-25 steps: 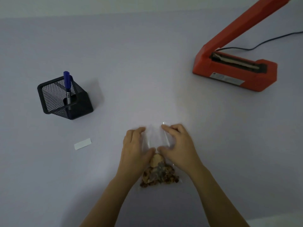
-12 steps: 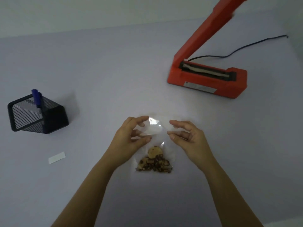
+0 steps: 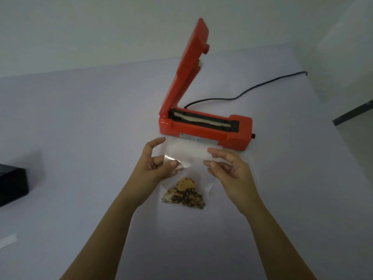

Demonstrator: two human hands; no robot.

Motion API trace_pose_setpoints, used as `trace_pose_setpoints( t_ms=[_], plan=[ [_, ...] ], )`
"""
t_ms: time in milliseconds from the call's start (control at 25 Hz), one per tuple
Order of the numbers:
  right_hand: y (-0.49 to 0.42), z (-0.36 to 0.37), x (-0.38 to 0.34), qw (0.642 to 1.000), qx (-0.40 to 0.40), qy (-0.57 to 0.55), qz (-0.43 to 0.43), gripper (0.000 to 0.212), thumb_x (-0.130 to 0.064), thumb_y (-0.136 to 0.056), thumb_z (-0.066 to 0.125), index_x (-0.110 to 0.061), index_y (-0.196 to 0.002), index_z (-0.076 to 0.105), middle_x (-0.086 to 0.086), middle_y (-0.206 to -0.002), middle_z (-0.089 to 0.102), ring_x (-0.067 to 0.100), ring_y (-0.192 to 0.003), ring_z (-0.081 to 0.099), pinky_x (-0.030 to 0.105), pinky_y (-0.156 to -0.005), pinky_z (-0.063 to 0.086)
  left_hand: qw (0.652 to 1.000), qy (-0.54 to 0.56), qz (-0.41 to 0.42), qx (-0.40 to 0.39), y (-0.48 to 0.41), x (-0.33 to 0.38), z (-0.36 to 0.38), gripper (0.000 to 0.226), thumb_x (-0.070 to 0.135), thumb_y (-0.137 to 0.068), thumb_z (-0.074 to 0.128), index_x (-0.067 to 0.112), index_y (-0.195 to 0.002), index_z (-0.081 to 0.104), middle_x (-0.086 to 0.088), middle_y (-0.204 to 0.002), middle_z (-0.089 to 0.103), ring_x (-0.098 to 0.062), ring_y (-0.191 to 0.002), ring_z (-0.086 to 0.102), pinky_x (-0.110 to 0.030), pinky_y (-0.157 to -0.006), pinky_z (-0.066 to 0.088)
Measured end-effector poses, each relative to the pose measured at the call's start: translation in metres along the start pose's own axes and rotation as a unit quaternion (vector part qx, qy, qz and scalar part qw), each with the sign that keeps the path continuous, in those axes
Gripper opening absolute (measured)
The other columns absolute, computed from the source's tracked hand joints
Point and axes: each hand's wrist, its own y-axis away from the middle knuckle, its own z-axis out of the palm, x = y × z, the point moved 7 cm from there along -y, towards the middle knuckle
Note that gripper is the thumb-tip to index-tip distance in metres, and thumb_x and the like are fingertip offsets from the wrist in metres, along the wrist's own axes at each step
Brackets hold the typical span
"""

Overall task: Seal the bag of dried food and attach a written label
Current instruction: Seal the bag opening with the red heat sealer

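— Where is the thing itself?

— The clear plastic bag [image 3: 187, 156] is mid-counter. Its brown dried food [image 3: 184, 196] is heaped at the end nearest the person, and its top edge lies just before the sealer's front. Whether the bag rests on the pale grey counter [image 3: 90, 138] or hangs above it, I cannot tell.

— Who has it?

— Both hands. The left hand [image 3: 153, 164] keeps a narrow grip, thumb and curled fingers pinching the bag's left edge. The right hand [image 3: 230, 170] pinches the right edge between thumb and forefinger.

— And around it?

— Just beyond stands an orange-red plastic heat sealer [image 3: 201, 130], lid raised steeply from its left end, pale sealing strip bare. A black power cord [image 3: 252, 89] runs from behind it toward the far right. At the left edge sits a dark box-shaped holder [image 3: 12, 184], cut by the frame. Nearer the person is a white paper label strip [image 3: 8, 239], well apart from the bag.

— Anything in the way?

— The sealer's front wall stands between the bag's top edge and the strip.

— The count?

— One bag, one sealer, one cord, one holder, one label strip, two hands.
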Motion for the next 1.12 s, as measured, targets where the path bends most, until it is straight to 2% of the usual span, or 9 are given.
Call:
trace_pose_setpoints(
  t_ms=[160,240,320,400,560,720,880,960,1120],
  plan=[
    [-0.016,-0.02,-0.002,0.997,0.072,-0.006,-0.012,0.023,-0.002,-0.087,0.06,-0.022,-0.099,0.059,0.001,-0.108,0.061,0.015,-0.089,0.069,0.03,-0.08,0.056,0.999,-0.02,0.018,0.044,-0.016,0.002,0.017,0.025,0.013,-0.084,0.062,0.012,-0.109,0.062,-0.007,-0.085,0.075,-0.015,-0.082,0.071,-0.021,-0.071,0.055],
    [-0.021,-0.029,-0.006,0.993,0.12,-0.015,-0.016,0.029,-0.008,-0.083,0.066,-0.022,-0.104,0.051,0.0,-0.099,0.062,0.01,-0.083,0.068,0.024,-0.075,0.056,0.997,-0.024,0.026,0.07,-0.024,0.004,0.022,0.014,0.01,-0.087,0.06,0.009,-0.098,0.068,-0.004,-0.081,0.074,-0.012,-0.077,0.07,-0.019,-0.07,0.055],
    [-0.025,-0.034,-0.01,0.988,0.152,-0.011,-0.017,0.035,-0.01,-0.083,0.067,-0.023,-0.107,0.044,-0.002,-0.091,0.064,0.001,-0.078,0.066,0.013,-0.069,0.052,0.996,-0.014,0.023,0.087,-0.03,0.004,0.023,0.013,0.011,-0.087,0.06,0.007,-0.096,0.069,-0.005,-0.078,0.073,-0.014,-0.077,0.069,-0.02,-0.072,0.056],
    [-0.029,-0.037,-0.011,0.985,0.171,0.009,-0.014,0.039,-0.014,-0.083,0.068,-0.028,-0.107,0.041,-0.005,-0.086,0.067,-0.001,-0.076,0.066,0.009,-0.066,0.049,0.995,-0.019,0.017,0.1,-0.035,0.004,0.023,0.014,0.013,-0.087,0.061,0.004,-0.094,0.07,-0.008,-0.079,0.073,-0.018,-0.078,0.07,-0.022,-0.073,0.056],
    [-0.034,-0.041,-0.008,0.98,0.199,0.021,0.007,0.042,-0.018,-0.081,0.069,-0.026,-0.11,0.039,-0.005,-0.087,0.068,0.002,-0.076,0.066,0.009,-0.065,0.05,0.992,-0.043,0.006,0.116,-0.038,0.006,0.025,0.022,0.022,-0.087,0.061,0.002,-0.089,0.07,-0.01,-0.079,0.073,-0.02,-0.074,0.07,-0.022,-0.067,0.055],
    [-0.036,-0.038,-0.013,0.973,0.23,0.021,-0.01,0.037,-0.014,-0.083,0.066,-0.025,-0.106,0.04,-0.007,-0.088,0.066,0.004,-0.075,0.067,0.01,-0.064,0.05,0.989,-0.046,0.003,0.144,-0.041,0.004,0.023,0.039,0.029,-0.087,0.061,-0.009,-0.079,0.062,-0.017,-0.07,0.06,-0.026,-0.065,0.059,-0.037,-0.068,0.053],
    [-0.039,-0.04,-0.018,0.959,0.267,0.087,-0.025,0.033,-0.014,-0.083,0.067,-0.025,-0.098,0.039,-0.003,-0.09,0.059,0.012,-0.076,0.066,0.011,-0.06,0.05,0.983,-0.028,-0.006,0.181,-0.044,0.007,0.023,0.032,0.024,-0.087,0.062,-0.006,-0.075,0.066,-0.01,-0.06,0.064,-0.017,-0.056,0.061,-0.03,-0.059,0.053],
    [-0.04,-0.042,-0.018,0.951,0.279,0.131,-0.025,0.032,-0.015,-0.082,0.067,-0.023,-0.096,0.038,0.004,-0.095,0.058,0.018,-0.076,0.065,0.016,-0.06,0.049,0.982,-0.022,-0.013,0.189,-0.047,0.009,0.024,0.027,0.022,-0.086,0.064,-0.002,-0.075,0.069,-0.013,-0.063,0.067,-0.017,-0.055,0.063,-0.025,-0.055,0.051],
    [-0.04,-0.042,-0.02,0.944,0.281,0.173,-0.028,0.032,-0.014,-0.083,0.066,-0.021,-0.096,0.037,0.002,-0.094,0.054,0.017,-0.074,0.062,0.015,-0.059,0.047,0.982,-0.027,-0.031,0.187,-0.05,0.01,0.024,0.022,0.02,-0.085,0.065,0.002,-0.074,0.071,-0.016,-0.067,0.069,-0.018,-0.056,0.066,-0.021,-0.053,0.05]
  ],
)
